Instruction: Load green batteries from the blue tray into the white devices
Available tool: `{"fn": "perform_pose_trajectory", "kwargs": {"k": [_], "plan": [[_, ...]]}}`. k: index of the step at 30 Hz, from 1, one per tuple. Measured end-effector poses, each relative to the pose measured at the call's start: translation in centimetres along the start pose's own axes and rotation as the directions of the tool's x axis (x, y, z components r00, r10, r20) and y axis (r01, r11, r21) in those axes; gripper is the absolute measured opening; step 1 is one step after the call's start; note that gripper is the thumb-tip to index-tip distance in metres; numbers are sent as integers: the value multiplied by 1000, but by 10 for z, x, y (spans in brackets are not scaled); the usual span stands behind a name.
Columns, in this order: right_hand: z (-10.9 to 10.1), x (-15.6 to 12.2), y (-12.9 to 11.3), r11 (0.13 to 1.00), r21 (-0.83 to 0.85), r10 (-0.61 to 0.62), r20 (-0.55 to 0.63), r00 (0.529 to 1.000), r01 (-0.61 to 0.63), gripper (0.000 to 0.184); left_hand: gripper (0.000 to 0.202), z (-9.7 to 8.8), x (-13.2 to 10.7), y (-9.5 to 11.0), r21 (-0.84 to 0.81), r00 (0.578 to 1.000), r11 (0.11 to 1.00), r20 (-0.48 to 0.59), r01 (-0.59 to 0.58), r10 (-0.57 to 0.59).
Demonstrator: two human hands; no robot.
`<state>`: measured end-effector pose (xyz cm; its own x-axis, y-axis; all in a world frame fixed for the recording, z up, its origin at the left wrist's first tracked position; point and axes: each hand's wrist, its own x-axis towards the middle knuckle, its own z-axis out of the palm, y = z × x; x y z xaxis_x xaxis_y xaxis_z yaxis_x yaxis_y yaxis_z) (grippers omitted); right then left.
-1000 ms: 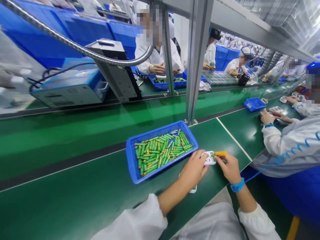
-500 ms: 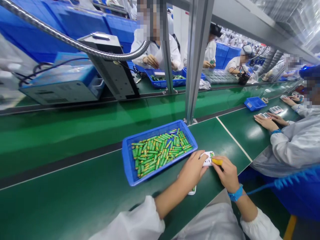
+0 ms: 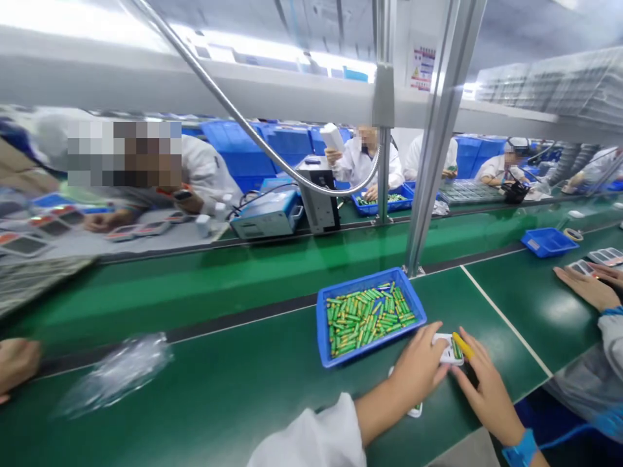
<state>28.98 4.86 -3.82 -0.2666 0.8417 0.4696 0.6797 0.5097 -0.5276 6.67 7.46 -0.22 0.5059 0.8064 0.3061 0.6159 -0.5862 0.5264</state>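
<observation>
My left hand (image 3: pixel 416 363) grips a small white plastic case (image 3: pixel 444 355) on the green work surface, its fingers over the case's left side. Green batteries (image 3: pixel 456 350) sit in the case's open compartment at its right end. My right hand (image 3: pixel 487 389) closes on that end, thumb at the near edge and a yellow-covered fingertip (image 3: pixel 462 346) against the batteries. A blue wristband (image 3: pixel 520 449) circles my right wrist. Under my left forearm lies a second white case (image 3: pixel 415 412), mostly hidden. Just beyond my left hand stands a blue tray (image 3: pixel 322 337) filled with loose green batteries (image 3: pixel 365 321).
A metal post (image 3: pixel 431 155) rises behind the tray. Clear plastic bags (image 3: pixel 121 370) lie at left, near another person's hand (image 3: pixel 17 363). At right, a co-worker's hands (image 3: pixel 586 288) rest by white cases. A smaller blue bin (image 3: pixel 549 242) stands beyond. Across the green belt (image 3: pixel 233 272), other people work.
The view has swung left and up, bringing in the plastic bags and a person at far left. My hands stay at the case; my yellow-covered fingertip has shifted, and more of the batteries shows.
</observation>
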Motion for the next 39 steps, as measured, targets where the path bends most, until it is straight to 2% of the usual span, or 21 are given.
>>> {"fn": "perform_pose_trajectory", "kwargs": {"k": [3, 6, 10, 14, 16, 18, 22, 27, 30, 32, 36, 39], "plan": [[9, -6, 17, 999, 34, 32, 65, 997, -34, 48, 31, -2, -1, 8, 24, 994, 996, -67, -87, 88], [14, -12, 26, 995, 68, 62, 75, 995, -67, 44, 31, -8, -18, 18, 6, 994, 995, -55, -96, 96], [15, -17, 24, 993, 83, 79, 86, 993, -86, 48, 61, -8, -73, 24, 62, 994, 993, -52, 100, -97], [11, -12, 12, 996, 78, 23, 136, 990, -33, 53, 72, -1, -130, 19, 132, 940, 935, -142, 328, -309], [8, -7, 6, 997, 77, -14, 164, 986, 1, 55, 72, 2, -144, 19, 124, 922, 922, -177, 367, -343], [7, -4, 1, 997, 80, -27, 165, 986, 14, 55, 73, 6, -145, 23, 100, 923, 927, -179, 361, -340], [9, -6, 0, 994, 110, 15, 107, 994, -27, 49, 72, 14, -118, 32, 47, 952, 956, -121, 289, -282], [7, -1, 25, 984, 124, 134, -16, 991, -131, 44, 73, 13, -58, 20, -4, 984, 984, -15, 179, -179], [-2, 14, 54, 984, 56, 175, -91, 980, -170, 42, 71, 13, -10, 10, -46, 995, 995, 50, 86, -84], [-12, 27, 78, 978, -4, 206, -126, 970, -208, 39, 69, 20, 26, 6, -75, 995, 996, 87, 51, -45], [-37, 52, 128, 947, -98, 293, -126, 948, -306, 34, 62, 50, 97, 6, -118, 996, 992, 87, 42, -31], [-59, 72, 157, 919, -135, 356, -125, 926, -371, 30, 57, 72, 140, 10, -156, 999, 988, 52, 17, -9]]}}
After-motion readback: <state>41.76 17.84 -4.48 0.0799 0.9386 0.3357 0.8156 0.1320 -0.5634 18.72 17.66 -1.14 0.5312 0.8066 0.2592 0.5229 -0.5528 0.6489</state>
